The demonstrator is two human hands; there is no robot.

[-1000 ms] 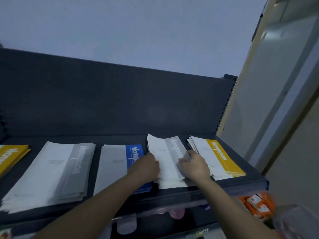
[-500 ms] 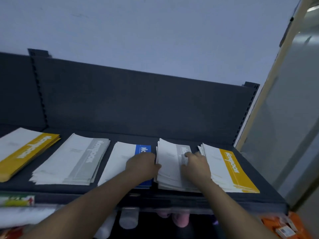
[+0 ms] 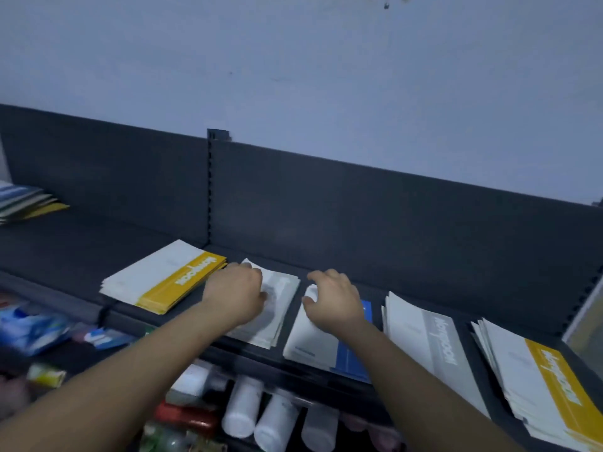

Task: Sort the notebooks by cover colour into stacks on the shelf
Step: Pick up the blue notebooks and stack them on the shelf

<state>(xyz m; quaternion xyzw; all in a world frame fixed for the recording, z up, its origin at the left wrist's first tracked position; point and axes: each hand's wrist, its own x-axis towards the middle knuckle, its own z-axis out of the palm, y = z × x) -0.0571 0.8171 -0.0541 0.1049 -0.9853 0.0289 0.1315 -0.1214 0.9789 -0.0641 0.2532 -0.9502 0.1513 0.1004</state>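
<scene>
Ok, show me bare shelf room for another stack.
Widest: bare shelf between the far-left pile and the left yellow stack. Also a strip behind the stacks, along the back panel. Crowded: from that yellow stack rightward, only narrow gaps between stacks.

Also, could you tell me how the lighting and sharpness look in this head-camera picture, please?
Head view: dim, bluish light, no glare or hard shadows. Head view: the left hand and the grey-banded notebook stack under it are motion-smeared; the yellow-banded stack beside them reads clearer. Head view: wide-angle bending slants the shelf's back panel; the white bottles below look soft.
</scene>
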